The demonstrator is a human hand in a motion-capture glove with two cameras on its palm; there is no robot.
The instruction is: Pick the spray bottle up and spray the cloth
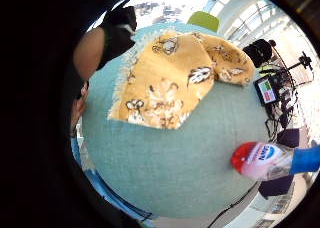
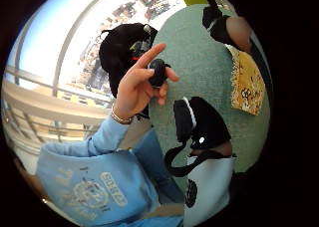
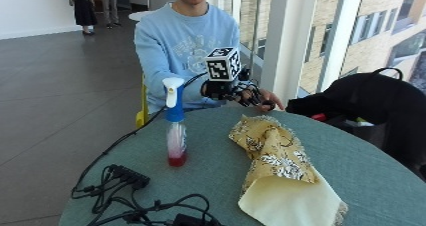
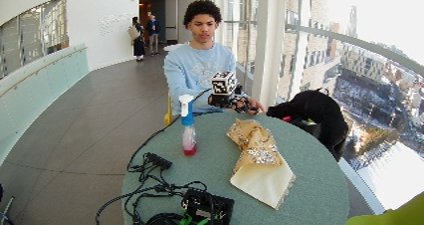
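Observation:
A spray bottle [image 3: 176, 136] with a white trigger head, blue neck and a little red liquid stands upright on the left part of the round teal table [image 3: 379, 181]. It also shows in the little finger side palm view as the spray bottle [image 1: 265, 160]. A yellow patterned cloth [image 3: 276, 161] lies crumpled to its right, seen from the palm as the cloth [image 1: 170, 83]. My gloved right hand [image 3: 229, 92] hovers above the table's far edge, well behind both, with relaxed fingers and nothing in it. The bare left hand [image 3: 269, 102] is beside it, pinching a small black object [image 2: 158, 72].
Black cables [image 3: 133, 196] sprawl over the table's near left part, leading to a black device [image 4: 207, 205] at the front edge. A black bag [image 3: 373, 101] sits beyond the table's right side by the window.

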